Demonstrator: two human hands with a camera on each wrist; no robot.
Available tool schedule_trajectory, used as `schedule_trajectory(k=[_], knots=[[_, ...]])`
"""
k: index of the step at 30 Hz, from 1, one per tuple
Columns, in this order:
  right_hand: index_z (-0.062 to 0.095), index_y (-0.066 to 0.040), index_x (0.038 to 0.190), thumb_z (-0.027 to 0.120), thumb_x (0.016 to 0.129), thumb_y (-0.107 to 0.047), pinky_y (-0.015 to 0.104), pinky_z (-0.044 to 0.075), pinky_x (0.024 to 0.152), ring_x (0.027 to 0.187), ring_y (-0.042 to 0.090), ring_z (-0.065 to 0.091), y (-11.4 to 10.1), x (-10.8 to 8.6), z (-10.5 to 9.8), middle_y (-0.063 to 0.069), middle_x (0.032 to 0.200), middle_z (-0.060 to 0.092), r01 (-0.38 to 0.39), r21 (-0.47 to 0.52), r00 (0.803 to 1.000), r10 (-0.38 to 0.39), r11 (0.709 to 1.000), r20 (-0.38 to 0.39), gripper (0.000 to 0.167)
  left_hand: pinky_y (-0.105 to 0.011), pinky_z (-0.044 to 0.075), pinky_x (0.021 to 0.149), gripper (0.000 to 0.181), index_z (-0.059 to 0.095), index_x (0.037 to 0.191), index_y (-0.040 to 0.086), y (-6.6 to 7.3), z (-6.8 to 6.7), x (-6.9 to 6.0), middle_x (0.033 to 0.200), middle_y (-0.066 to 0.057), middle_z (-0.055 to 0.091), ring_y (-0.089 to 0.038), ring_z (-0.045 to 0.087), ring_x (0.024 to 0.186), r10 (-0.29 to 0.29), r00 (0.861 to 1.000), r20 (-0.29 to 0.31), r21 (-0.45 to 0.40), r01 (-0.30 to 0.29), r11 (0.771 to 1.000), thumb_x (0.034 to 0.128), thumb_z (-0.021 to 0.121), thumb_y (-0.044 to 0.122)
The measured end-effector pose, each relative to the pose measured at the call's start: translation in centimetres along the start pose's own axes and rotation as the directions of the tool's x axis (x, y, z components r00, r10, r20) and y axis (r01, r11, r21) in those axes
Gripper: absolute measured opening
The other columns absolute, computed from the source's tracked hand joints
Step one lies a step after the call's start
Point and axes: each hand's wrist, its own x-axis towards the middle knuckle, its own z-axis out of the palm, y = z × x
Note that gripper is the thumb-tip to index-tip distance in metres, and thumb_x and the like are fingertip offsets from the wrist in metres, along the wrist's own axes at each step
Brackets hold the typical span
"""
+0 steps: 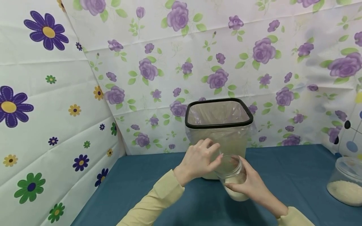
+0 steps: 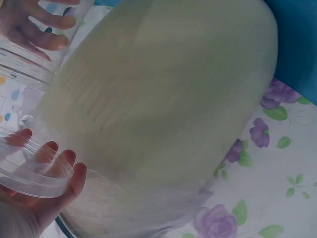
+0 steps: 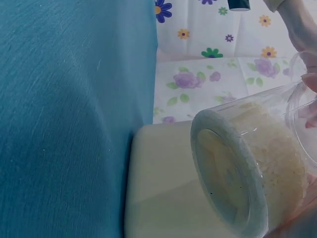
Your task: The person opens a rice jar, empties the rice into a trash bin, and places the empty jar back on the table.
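Note:
The right hand (image 1: 251,182) grips a clear jar (image 1: 238,197) with whitish grains in its lower part. The jar leans, its open mouth towards the left hand (image 1: 199,158). In the left wrist view the left hand (image 2: 64,191) has its fingers curled round a clear round lid (image 2: 37,186), apart from the jar (image 2: 29,64). In the right wrist view the jar (image 3: 277,158) shows its base and pale grains heaped along its side. Directly behind both hands stands a pale bin (image 1: 226,138) with a black rim and a clear liner.
A second clear jar (image 1: 346,185) with pale grains stands at the table's right edge. A blue cloth (image 1: 285,175) covers the table. Flower-printed sheets (image 1: 158,81) hang behind it and at the left. The bin's liner (image 2: 148,213) hangs over its rim.

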Motion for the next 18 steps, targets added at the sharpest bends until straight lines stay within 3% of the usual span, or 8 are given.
schedule_trajectory(k=[18], knots=[[0.034, -0.020, 0.136, 0.081, 0.067, -0.030, 0.054, 0.038, 0.079, 0.110, 0.033, 0.043, 0.1, -0.3, -1.4, 0.011, 0.126, 0.044, -0.017, -0.022, 1.000, 0.017, 1.000, 0.000, 0.084, -0.024, 0.035, 0.039, 0.026, 0.066, 0.098, 0.013, -0.6, 1.0, -3.0, 0.083, -0.003, 0.053, -0.017, 0.050, 0.063, -0.056, 0.996, 0.071, 0.047, 0.053, 0.997, 0.0842, 0.053, 0.031]])
